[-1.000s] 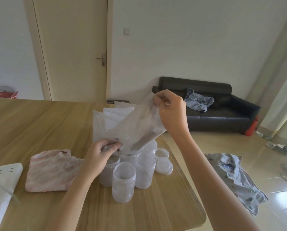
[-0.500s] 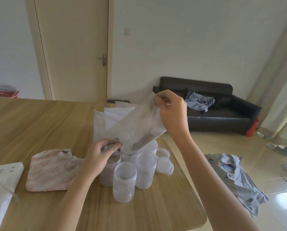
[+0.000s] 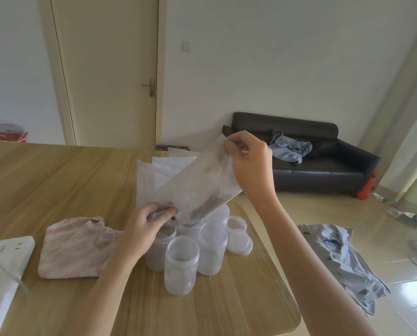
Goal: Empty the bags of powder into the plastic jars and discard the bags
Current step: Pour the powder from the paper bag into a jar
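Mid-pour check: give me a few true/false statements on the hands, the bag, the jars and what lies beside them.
1. The right hand pinches the raised top end of the bag. True.
2. The bag lies flat on the table. False: it is held tilted, low end over the jars.
3. The left hand grips the bag's low end. True.
4. The nearest jar has its lid on. False: it stands open.
5. A pink cloth lies right of the jars. False: it lies left of them.
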Demonstrator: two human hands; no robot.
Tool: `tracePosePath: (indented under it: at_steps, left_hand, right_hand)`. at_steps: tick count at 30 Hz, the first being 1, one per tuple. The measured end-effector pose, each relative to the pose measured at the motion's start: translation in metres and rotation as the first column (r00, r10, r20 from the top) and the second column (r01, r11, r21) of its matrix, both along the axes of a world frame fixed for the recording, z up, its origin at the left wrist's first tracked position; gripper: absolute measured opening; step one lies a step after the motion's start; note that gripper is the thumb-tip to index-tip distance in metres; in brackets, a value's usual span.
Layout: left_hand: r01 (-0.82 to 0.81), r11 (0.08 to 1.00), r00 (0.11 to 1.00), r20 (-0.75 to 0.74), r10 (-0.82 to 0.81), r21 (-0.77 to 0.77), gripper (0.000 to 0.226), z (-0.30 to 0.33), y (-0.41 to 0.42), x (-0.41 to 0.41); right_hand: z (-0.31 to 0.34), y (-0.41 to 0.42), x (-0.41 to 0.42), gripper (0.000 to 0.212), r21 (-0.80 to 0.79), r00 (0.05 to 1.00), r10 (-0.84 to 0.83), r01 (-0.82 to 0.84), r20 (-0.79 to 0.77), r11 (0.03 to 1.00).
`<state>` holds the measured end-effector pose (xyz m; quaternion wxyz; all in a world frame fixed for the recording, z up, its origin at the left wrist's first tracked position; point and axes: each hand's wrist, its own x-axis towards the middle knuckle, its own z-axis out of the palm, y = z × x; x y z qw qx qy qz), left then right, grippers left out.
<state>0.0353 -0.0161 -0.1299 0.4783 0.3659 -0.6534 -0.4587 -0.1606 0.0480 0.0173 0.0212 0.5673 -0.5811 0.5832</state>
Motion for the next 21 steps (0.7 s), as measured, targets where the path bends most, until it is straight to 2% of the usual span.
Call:
tracePosePath:
  at_steps: [21]
  left_hand:
    - [0.003,1.0,1.0,0.013,-0.004,0.012,0.005,-0.0058,-0.004,0.0016]
  right_hand:
    - [-0.0005,0.0,-0.0011,0.015,0.022,1.0,0.007,-0.007,0.012,1.0]
